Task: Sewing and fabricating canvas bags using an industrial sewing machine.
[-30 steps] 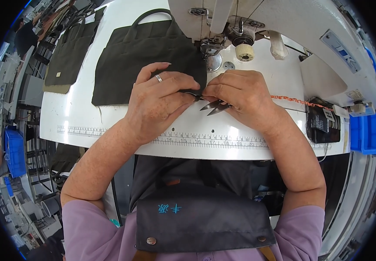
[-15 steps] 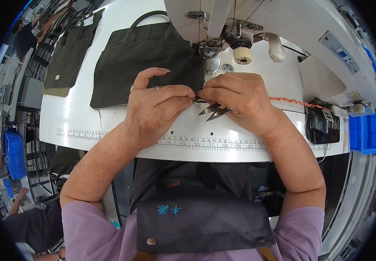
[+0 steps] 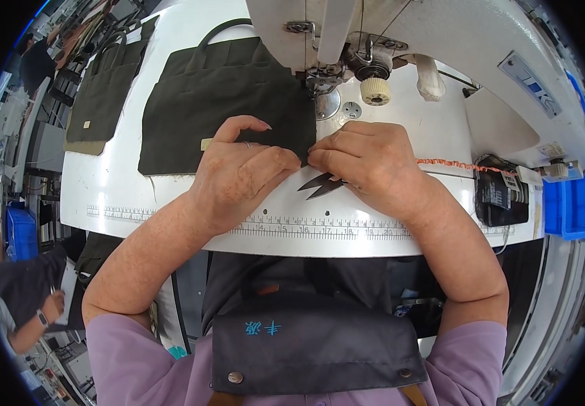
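A dark olive fabric bag piece with handles (image 3: 225,88) lies on the white sewing table (image 3: 137,193), its right edge beside the needle plate (image 3: 326,105). My left hand (image 3: 242,176) pinches the bag's lower right corner with thumb and finger, index finger raised. My right hand (image 3: 360,166), just to the right, pinches at the same corner and also holds dark-bladed scissors (image 3: 323,186), blades pointing left. The fingertips nearly meet, so what lies between them is hard to make out. A small pale tab (image 3: 206,144) shows on the bag left of my left hand.
The sewing machine (image 3: 441,40) overhangs the top. A second olive bag (image 3: 103,101) lies left. At right are an orange coiled cord (image 3: 448,162), a black device (image 3: 499,196) and a blue bin (image 3: 566,210). A co-worker's arm (image 3: 35,318) reaches in at lower left.
Both hands and the bag corner have shifted slightly down and left. The pale tab has come into sight. The co-worker's arm and dark-clad body have moved further into view at lower left.
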